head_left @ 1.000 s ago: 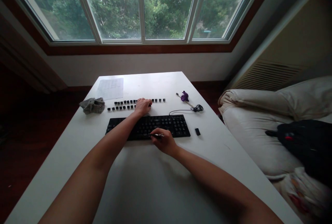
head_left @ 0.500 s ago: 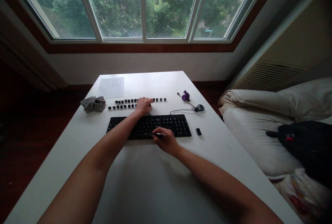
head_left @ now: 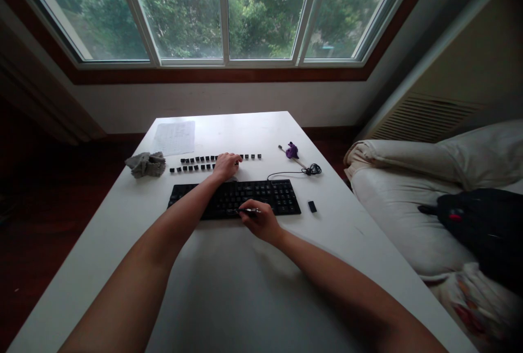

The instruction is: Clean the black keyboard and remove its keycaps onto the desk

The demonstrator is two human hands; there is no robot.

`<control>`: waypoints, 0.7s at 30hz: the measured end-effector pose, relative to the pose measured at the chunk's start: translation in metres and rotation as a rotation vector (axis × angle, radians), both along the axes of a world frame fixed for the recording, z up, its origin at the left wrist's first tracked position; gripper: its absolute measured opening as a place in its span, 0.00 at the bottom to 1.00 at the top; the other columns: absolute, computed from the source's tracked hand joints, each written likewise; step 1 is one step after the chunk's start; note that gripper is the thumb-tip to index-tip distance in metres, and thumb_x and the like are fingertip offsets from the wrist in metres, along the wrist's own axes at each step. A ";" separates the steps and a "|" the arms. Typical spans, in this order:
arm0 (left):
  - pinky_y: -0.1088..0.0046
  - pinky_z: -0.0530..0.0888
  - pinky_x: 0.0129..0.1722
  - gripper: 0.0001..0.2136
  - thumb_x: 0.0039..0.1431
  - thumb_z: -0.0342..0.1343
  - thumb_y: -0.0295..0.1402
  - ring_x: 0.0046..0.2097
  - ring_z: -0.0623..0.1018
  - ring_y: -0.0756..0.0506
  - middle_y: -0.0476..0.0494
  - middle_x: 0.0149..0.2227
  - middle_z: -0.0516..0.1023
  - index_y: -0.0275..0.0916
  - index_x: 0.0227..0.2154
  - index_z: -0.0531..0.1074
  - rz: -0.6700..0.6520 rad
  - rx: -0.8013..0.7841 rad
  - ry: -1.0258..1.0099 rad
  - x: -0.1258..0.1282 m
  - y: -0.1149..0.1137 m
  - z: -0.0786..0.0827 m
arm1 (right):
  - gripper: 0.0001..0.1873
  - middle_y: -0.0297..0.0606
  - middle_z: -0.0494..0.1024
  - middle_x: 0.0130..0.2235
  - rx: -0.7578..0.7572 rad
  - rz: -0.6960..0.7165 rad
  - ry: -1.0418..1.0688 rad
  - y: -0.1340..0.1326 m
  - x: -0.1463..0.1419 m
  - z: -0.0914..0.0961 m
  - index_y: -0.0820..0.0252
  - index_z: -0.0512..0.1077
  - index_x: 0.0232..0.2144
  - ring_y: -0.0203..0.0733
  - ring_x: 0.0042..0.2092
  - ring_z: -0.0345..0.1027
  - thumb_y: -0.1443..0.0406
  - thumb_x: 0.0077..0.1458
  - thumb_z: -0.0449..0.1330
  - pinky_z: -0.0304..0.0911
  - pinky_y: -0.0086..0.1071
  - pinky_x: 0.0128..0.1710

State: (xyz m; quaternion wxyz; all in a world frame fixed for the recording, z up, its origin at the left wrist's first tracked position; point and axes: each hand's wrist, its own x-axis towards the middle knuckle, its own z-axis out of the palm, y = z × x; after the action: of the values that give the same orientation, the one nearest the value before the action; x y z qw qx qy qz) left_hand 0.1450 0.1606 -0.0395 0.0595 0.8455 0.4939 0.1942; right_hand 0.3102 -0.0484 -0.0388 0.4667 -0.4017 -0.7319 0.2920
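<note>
My left hand (head_left: 226, 166) is closed at the right end of the nearer row of black keycaps (head_left: 196, 168), fingertips down on a small dark keycap that is mostly covered. A farther row of keycaps (head_left: 197, 159) runs behind it, partly hidden by the hand. In front lies a black keyboard (head_left: 286, 203), its left middle crossed by my left forearm. Over the keyboard's front edge my right hand (head_left: 261, 221) grips a thin dark tool with a shiny metal end (head_left: 251, 211); its exact kind cannot be made out.
On the white table (head_left: 229, 277) lie a grey cloth (head_left: 146, 164), a printed sheet (head_left: 175, 136), a purple item (head_left: 291, 150) by a thin brush-like stick, a coiled cable (head_left: 312, 169) and a small black block (head_left: 312, 207). A pale sofa (head_left: 392, 206) with a black bag (head_left: 482, 227) stands at right.
Both hands stay in nearly the same place and grip. The whole view has shifted very slightly.
</note>
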 end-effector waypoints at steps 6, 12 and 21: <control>0.59 0.68 0.52 0.13 0.57 0.57 0.28 0.48 0.75 0.39 0.43 0.46 0.80 0.45 0.44 0.78 0.001 -0.008 -0.020 -0.003 -0.002 0.002 | 0.03 0.33 0.77 0.29 0.016 -0.001 0.001 0.001 0.001 0.000 0.57 0.75 0.35 0.37 0.29 0.71 0.65 0.57 0.61 0.66 0.29 0.31; 0.59 0.68 0.54 0.11 0.60 0.55 0.28 0.49 0.75 0.40 0.41 0.48 0.78 0.43 0.44 0.78 0.014 0.032 -0.129 -0.006 -0.021 0.015 | 0.05 0.36 0.80 0.34 0.028 -0.033 0.061 0.003 0.003 0.000 0.56 0.75 0.38 0.40 0.35 0.74 0.65 0.58 0.60 0.70 0.32 0.37; 0.56 0.70 0.54 0.09 0.64 0.55 0.35 0.51 0.74 0.39 0.41 0.48 0.77 0.44 0.44 0.76 -0.091 0.000 -0.190 -0.047 -0.109 0.013 | 0.10 0.37 0.82 0.34 -0.113 -0.194 0.202 0.027 0.009 0.006 0.57 0.73 0.44 0.40 0.32 0.76 0.60 0.62 0.59 0.70 0.32 0.34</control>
State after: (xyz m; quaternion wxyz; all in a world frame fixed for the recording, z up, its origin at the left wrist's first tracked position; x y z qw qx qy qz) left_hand 0.0979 0.0517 -0.0260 0.1148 0.8448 0.4472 0.2704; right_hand 0.3194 -0.0210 -0.0327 0.5405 -0.4647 -0.6214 0.3251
